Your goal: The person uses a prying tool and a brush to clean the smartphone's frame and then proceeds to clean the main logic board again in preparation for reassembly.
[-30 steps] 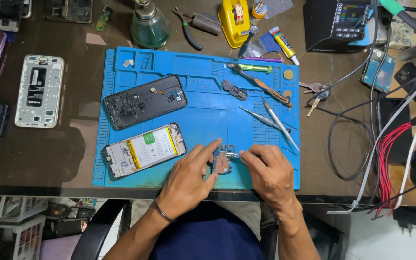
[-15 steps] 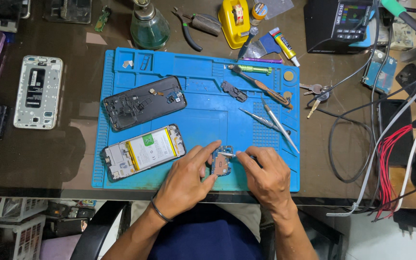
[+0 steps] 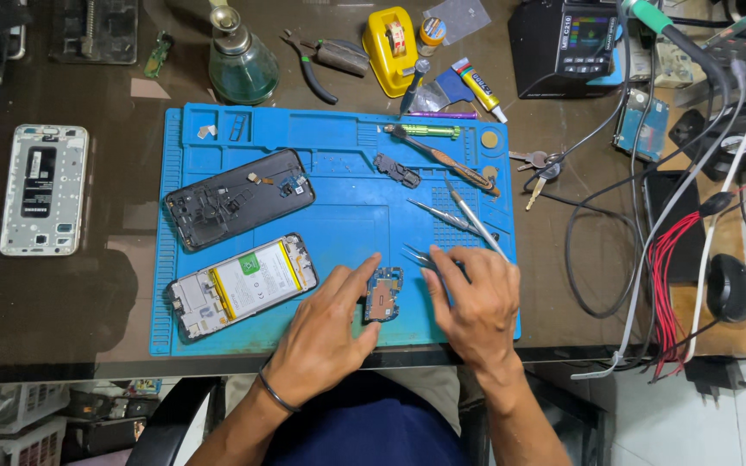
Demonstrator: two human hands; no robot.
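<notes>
Circuit board (image 3: 383, 293) is steadied by left hand (image 3: 325, 332) fingers; tweezers (image 3: 425, 257) are grasped by right hand (image 3: 477, 306). Component work in hand; fine tip placement is called for next.

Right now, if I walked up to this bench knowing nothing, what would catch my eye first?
Probably the bright blue mat in the middle of the dark table, with two opened phones lying on its left half. Next, the left hand and right hand at the mat's near edge, either side of a small circuit board. At the far right, a bundle of red wires stands out.
</notes>
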